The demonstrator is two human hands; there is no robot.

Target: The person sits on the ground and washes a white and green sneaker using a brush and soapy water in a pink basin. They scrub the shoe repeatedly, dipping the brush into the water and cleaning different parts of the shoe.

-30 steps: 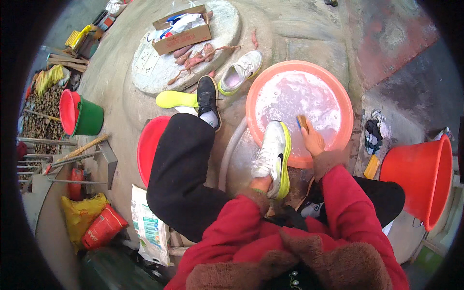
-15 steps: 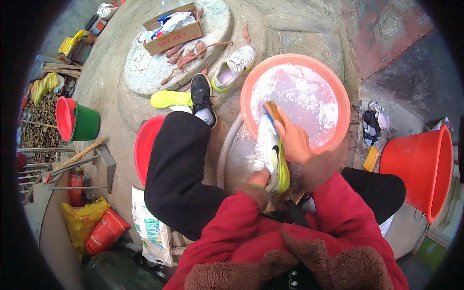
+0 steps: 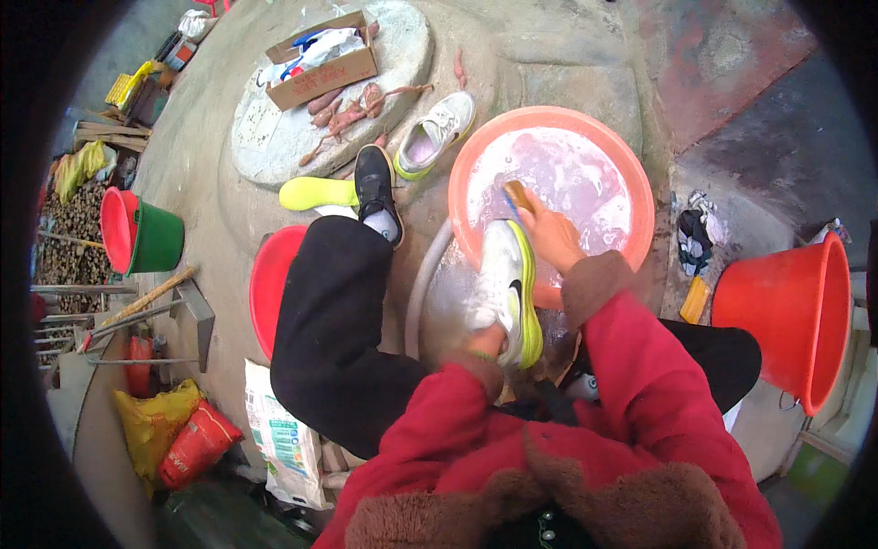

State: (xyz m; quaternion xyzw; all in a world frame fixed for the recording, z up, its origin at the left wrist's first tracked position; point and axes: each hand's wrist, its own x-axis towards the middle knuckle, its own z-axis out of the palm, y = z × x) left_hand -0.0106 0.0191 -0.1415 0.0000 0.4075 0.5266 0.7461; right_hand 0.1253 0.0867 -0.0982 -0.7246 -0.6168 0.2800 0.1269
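My left hand [image 3: 487,342] holds a white sneaker [image 3: 498,268] with a yellow-green sole at its opening; the fingers are hidden by the shoe. The sneaker's toe points away from me, at the near left rim of a wide orange basin [image 3: 461,174]. My right hand [image 3: 553,238] is closed around a scrubbing brush [image 3: 519,195] with a brown back and blue bristles. The brush is over the basin's cloudy, foamy water [image 3: 558,178], just beyond the toe and apart from it. Another white sneaker [image 3: 439,131] sits on the ground left of the basin.
Yellow-green insole [image 3: 315,192] lies beside my black shoe [image 3: 375,183]. A grey hose [image 3: 425,284] curves by the basin. Red bucket [image 3: 777,311] and dark cloths [image 3: 697,238] are right; a red basin [image 3: 270,293] is left. Beyond, a carton [image 3: 325,78] stands near sweet potatoes [image 3: 352,114].
My right hand has moved the brush off the sneaker's toe, forward and out over the basin. The left hand keeps its hold, and the sneaker's toe shows uncovered.
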